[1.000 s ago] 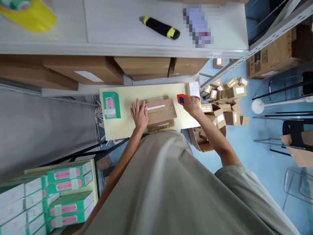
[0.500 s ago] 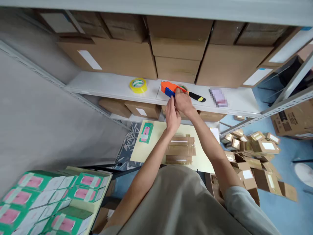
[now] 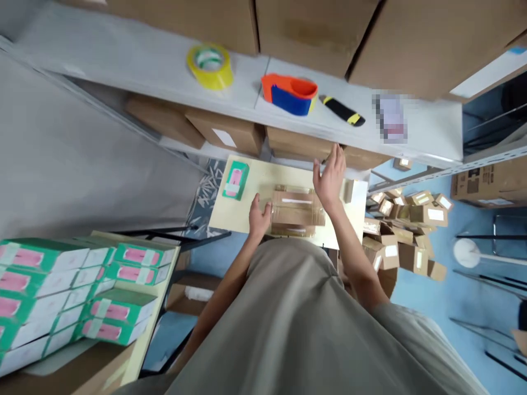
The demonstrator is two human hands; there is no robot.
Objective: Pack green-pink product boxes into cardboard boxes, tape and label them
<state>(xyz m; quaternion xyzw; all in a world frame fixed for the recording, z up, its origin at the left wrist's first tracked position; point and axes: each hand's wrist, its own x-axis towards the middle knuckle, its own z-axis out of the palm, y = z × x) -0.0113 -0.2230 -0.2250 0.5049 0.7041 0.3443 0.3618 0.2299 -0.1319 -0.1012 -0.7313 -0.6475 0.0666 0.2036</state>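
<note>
Beside the left edge of a taped cardboard box (image 3: 294,204) on the pale yellow table (image 3: 263,173), my left hand (image 3: 259,220) is open with the thumb apart. My right hand (image 3: 330,181) is also open, its fingers stretched toward the shelf, just above the box's right end. Neither hand holds anything. An orange and blue tape dispenser (image 3: 290,94) rests on the grey shelf (image 3: 242,90) ahead. To its right lies a black and yellow utility knife (image 3: 342,111), and to its left a roll of yellow tape (image 3: 211,66).
A green and pink box (image 3: 236,180) lies at the table's left. Several more green boxes (image 3: 24,285) are stacked at lower left. Cardboard boxes (image 3: 405,230) pile on the floor at right. A blurred-out flat item (image 3: 391,117) is on the shelf, below large cartons (image 3: 313,27).
My hands have let go of the tape dispenser, which now rests on the shelf. Both have come down and apart over the table. The view has tilted downward.
</note>
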